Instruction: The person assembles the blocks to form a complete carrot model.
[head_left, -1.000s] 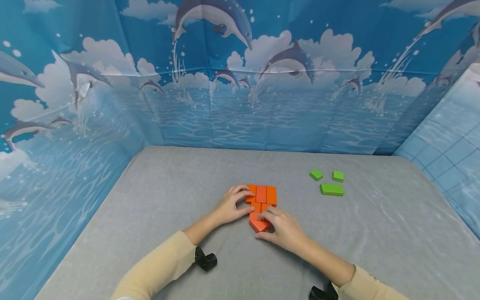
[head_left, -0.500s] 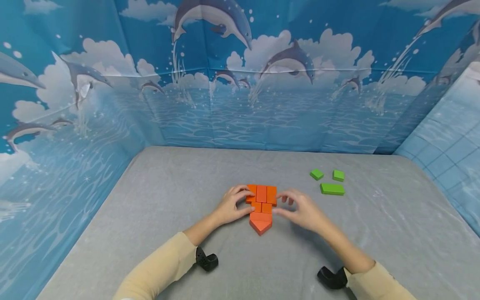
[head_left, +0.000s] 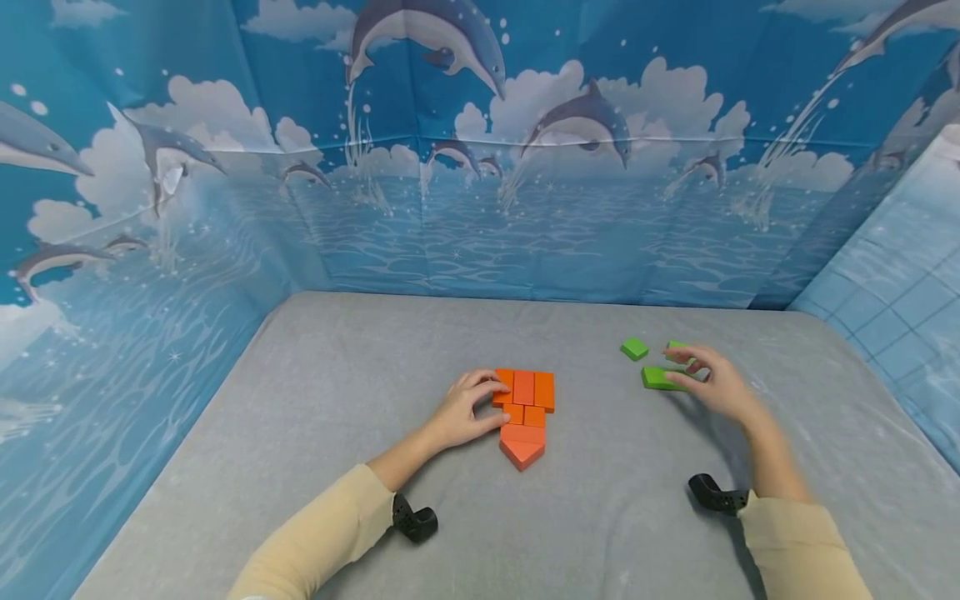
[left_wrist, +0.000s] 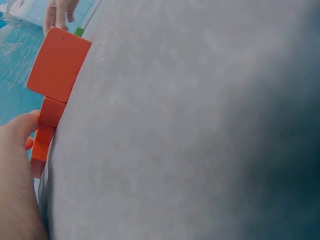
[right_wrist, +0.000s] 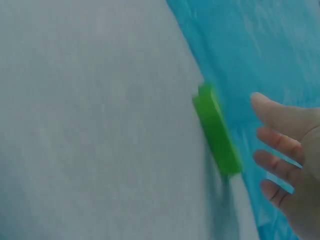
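Several orange blocks lie together in the middle of the table in the head view. Three oblong blocks [head_left: 524, 387] form the far row, two small blocks [head_left: 535, 416] sit below them, and a pointed end [head_left: 522, 452] faces the person. My left hand [head_left: 457, 412] rests at their left edge, thumb and fingertips touching the blocks. Over on the right, my right hand [head_left: 715, 385] hovers at a long green block [head_left: 656, 378], fingers and thumb spread. The right wrist view shows a gap between that hand and the green block [right_wrist: 217, 132].
A green square block [head_left: 634, 348] lies left of the right hand; another green block [head_left: 676, 344] is partly hidden behind its fingers. Grey cloth [head_left: 360, 358] covers the table. A dolphin-printed curtain [head_left: 480, 225] stands along the back and sides.
My right hand has left the pointed end of the orange blocks and moved right and away to the green blocks. The left hand has stayed in place.
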